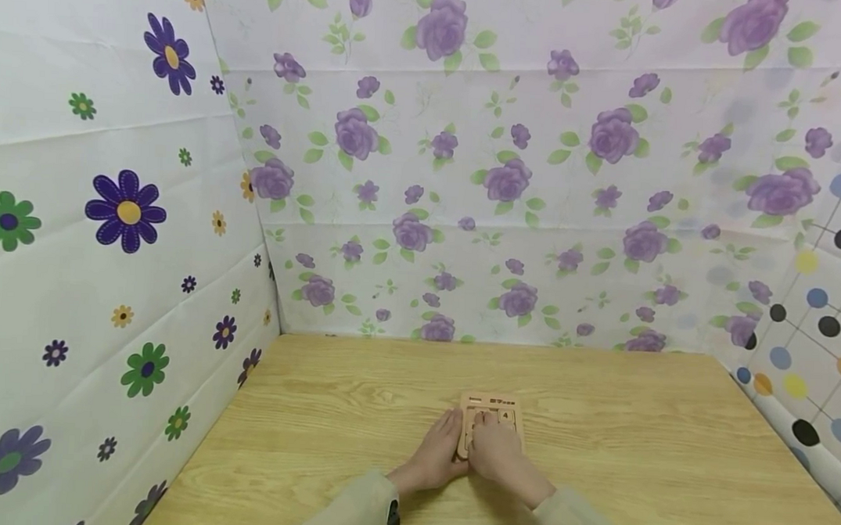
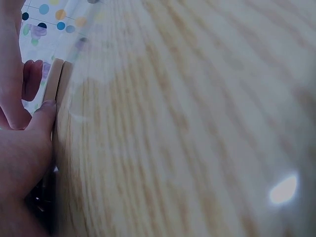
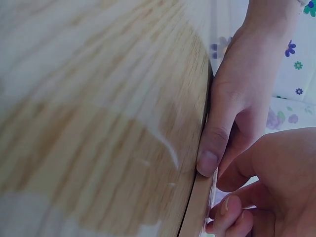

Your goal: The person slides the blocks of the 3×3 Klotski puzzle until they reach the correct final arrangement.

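Observation:
A flat wooden number puzzle [image 1: 485, 398] lies on the table, with a number tile marked 4 [image 1: 505, 416] showing near its top right. My left hand [image 1: 436, 455] holds the board: its fingers lie along the left side and its thumb presses the near edge, seen close up in the right wrist view. Over the tiles is my right hand [image 1: 494, 450], its bent fingers reaching down at the board's face and covering most of the numbers. In the left wrist view, the board's side edge [image 2: 53, 79] rises beside the left thumb.
The wood-grain table [image 1: 344, 400] spreads around the board. Behind it hangs a cloth with purple roses [image 1: 411, 231]. A daisy-patterned cloth [image 1: 53, 293] stands at the left, a dotted one [image 1: 826, 327] at the right.

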Demonstrator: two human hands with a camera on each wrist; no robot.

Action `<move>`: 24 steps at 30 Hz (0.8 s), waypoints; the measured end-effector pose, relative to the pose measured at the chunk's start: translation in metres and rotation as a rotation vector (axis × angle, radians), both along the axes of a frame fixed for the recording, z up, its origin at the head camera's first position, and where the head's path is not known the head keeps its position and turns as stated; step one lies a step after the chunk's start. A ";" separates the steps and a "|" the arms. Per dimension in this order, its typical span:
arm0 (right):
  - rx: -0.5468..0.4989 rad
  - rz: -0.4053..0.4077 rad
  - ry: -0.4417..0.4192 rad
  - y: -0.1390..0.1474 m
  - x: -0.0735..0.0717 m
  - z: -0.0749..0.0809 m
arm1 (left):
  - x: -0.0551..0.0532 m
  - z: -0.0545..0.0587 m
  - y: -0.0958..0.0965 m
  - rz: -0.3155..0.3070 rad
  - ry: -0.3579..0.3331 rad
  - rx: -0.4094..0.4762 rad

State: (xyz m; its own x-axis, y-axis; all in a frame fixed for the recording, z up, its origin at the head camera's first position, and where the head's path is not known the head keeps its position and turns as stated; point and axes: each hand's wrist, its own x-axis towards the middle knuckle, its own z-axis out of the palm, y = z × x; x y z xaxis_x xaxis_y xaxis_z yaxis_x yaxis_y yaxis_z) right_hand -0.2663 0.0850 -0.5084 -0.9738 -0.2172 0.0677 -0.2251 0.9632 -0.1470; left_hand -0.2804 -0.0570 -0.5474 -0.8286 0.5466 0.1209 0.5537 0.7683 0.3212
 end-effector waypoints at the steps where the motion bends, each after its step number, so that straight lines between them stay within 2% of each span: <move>1: -0.001 0.001 0.000 0.000 0.000 0.000 | 0.000 0.000 0.000 0.000 -0.002 0.000; 8: -0.014 0.003 -0.015 -0.002 -0.002 -0.002 | 0.002 0.003 0.000 0.007 -0.017 -0.001; 15: -0.040 0.020 0.012 -0.004 -0.001 -0.001 | 0.001 0.002 0.000 0.006 -0.010 -0.004; 24: -0.010 0.020 0.039 -0.008 0.001 0.000 | 0.002 0.002 0.001 0.012 -0.014 -0.010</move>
